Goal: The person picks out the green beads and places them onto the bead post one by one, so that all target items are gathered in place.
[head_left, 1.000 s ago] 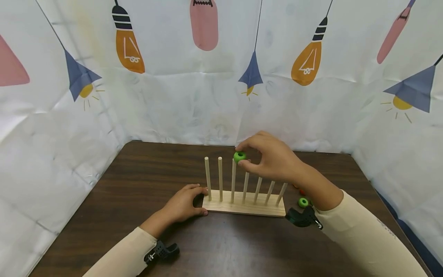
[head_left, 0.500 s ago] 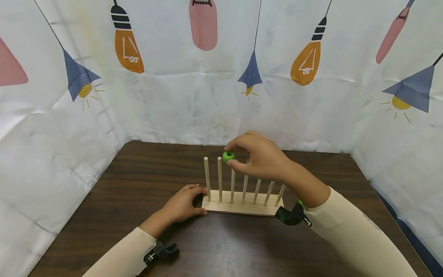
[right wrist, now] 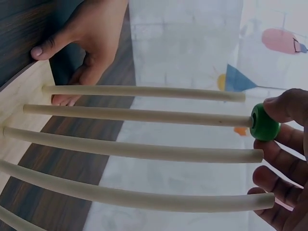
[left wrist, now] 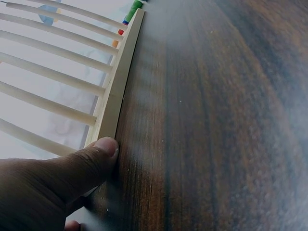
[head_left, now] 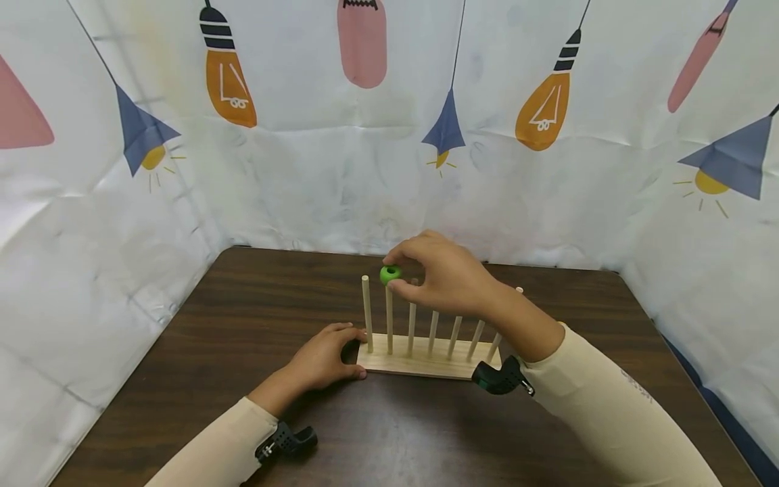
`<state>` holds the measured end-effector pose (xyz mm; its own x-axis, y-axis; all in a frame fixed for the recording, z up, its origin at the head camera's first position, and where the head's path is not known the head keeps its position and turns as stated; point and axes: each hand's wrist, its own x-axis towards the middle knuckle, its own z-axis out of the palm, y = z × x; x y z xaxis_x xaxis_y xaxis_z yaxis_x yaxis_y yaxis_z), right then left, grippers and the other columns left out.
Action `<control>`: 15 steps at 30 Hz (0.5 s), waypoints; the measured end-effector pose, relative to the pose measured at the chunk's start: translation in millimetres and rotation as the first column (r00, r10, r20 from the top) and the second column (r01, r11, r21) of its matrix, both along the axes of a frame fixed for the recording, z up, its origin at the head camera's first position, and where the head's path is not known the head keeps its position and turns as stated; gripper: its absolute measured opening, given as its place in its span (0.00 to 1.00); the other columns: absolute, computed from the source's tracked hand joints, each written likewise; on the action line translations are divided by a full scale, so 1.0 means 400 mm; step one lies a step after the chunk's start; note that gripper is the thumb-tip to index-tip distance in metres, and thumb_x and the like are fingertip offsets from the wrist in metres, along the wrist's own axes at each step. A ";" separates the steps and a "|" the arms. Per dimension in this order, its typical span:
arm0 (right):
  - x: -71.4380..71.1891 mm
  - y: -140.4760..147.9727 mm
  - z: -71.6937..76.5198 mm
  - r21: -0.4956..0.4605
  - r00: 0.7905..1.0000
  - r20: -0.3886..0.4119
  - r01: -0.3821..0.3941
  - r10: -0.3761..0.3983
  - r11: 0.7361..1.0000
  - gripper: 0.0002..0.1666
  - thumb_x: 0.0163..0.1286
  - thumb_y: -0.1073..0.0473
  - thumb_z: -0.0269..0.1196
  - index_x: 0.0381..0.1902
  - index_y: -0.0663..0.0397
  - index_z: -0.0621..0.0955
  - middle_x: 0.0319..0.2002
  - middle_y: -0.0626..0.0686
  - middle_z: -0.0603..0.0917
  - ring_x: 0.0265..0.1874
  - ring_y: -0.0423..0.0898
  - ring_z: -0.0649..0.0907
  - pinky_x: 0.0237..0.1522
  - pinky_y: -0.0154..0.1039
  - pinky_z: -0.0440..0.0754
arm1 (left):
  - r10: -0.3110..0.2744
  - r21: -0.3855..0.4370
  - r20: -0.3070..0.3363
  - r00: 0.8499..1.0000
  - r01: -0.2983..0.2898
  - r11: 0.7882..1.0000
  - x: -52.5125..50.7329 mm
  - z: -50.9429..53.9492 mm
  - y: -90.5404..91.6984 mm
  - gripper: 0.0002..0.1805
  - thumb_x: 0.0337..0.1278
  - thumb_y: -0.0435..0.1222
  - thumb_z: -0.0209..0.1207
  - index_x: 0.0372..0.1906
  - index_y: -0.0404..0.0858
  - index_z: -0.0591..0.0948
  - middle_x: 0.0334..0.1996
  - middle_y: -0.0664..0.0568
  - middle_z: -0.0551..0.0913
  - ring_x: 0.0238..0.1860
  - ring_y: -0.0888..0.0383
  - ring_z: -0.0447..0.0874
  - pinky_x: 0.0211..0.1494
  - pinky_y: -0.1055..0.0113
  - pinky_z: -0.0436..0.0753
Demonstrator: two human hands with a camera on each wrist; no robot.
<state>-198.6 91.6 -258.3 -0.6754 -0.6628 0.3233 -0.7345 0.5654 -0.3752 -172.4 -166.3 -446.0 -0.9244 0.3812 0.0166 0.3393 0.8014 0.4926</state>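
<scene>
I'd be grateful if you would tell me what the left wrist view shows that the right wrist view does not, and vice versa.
Only the left wrist view shows the small coloured pieces, green, blue, red and orange, by the far end of the base. It alone takes in all seven pegs.

Only the right wrist view shows the right hand, pinching a green bead at a peg's tip.

Both share the base, several pegs, the left hand at the base's near end, the table and the backdrop.
</scene>
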 end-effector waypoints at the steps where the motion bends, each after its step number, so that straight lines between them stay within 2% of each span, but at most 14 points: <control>1: -0.001 -0.001 -0.001 0.000 1.000 -0.002 0.001 -0.001 1.000 0.14 0.69 0.53 0.71 0.51 0.45 0.87 0.46 0.40 0.84 0.52 0.42 0.77 0.49 0.43 0.79 | 0.000 -0.001 0.001 1.000 0.000 1.000 -0.001 0.001 0.001 0.30 0.45 0.49 0.80 0.56 0.49 0.84 0.65 0.43 0.77 0.70 0.43 0.71 0.63 0.43 0.76; 8: -0.007 -0.004 -0.006 0.019 1.000 0.015 0.010 -0.010 1.000 0.13 0.68 0.52 0.71 0.50 0.44 0.87 0.45 0.40 0.84 0.49 0.41 0.77 0.45 0.42 0.79 | 0.010 -0.007 0.015 1.000 -0.009 1.000 0.000 0.003 0.002 0.30 0.44 0.50 0.80 0.56 0.50 0.84 0.66 0.43 0.76 0.70 0.43 0.71 0.63 0.42 0.76; 15: -0.004 0.010 -0.003 0.055 0.997 0.045 0.061 -0.064 0.997 0.18 0.69 0.48 0.71 0.53 0.45 0.86 0.51 0.45 0.84 0.54 0.44 0.78 0.50 0.45 0.80 | 0.020 -0.011 0.014 1.000 -0.020 1.000 -0.001 0.003 0.002 0.31 0.44 0.50 0.80 0.56 0.50 0.84 0.66 0.43 0.76 0.70 0.43 0.71 0.63 0.43 0.76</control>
